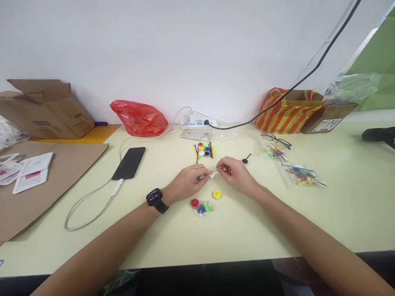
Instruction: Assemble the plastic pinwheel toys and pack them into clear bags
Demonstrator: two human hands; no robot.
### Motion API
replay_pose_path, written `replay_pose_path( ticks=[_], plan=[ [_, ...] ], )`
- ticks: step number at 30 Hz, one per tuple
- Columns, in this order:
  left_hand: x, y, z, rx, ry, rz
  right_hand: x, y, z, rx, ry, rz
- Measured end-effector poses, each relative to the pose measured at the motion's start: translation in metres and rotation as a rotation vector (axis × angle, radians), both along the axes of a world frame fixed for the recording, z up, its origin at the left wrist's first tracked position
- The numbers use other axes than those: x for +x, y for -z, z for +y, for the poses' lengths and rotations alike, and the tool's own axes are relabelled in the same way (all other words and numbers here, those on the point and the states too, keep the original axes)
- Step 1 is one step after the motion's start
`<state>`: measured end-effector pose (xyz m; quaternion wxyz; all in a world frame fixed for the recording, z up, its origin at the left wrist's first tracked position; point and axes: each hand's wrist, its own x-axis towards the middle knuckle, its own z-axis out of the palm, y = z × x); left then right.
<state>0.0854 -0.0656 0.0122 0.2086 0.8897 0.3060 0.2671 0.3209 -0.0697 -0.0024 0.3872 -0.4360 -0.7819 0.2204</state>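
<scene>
My left hand (190, 180), with a ring and a black watch on that arm, pinches a small white plastic piece (212, 176). My right hand (233, 171) is closed on the thin white stick end of it, fingertips almost meeting the left ones; the fingers partly hide the piece. Just in front of the hands lies a yellow disc (217, 194). Nearer me sit a red disc (194, 203), a blue disc (201, 210) and a green disc (209, 206) with clear plastic parts. A black disc with a stick (246, 160) rests beyond my right hand.
Coloured sticks and discs (204, 150) are grouped behind the hands. Bags of coloured parts (303, 175) and glasses (277, 140) lie right. A phone (128, 163) on a cable is left. Along the wall stand a red bag (138, 118), power strip (198, 120) and striped bag (287, 114).
</scene>
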Motion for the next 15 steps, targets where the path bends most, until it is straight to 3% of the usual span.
replay_pose_path(
  ticks=[11, 15],
  plan=[
    [-0.0012, 0.0046, 0.0043, 0.049, -0.01, -0.037, -0.0022, 0.0076, 0.0036, -0.079, 0.013, 0.095],
    [-0.001, 0.002, 0.0036, -0.012, -0.018, -0.027, -0.0053, 0.0061, 0.0022, -0.124, -0.003, 0.15]
  ],
)
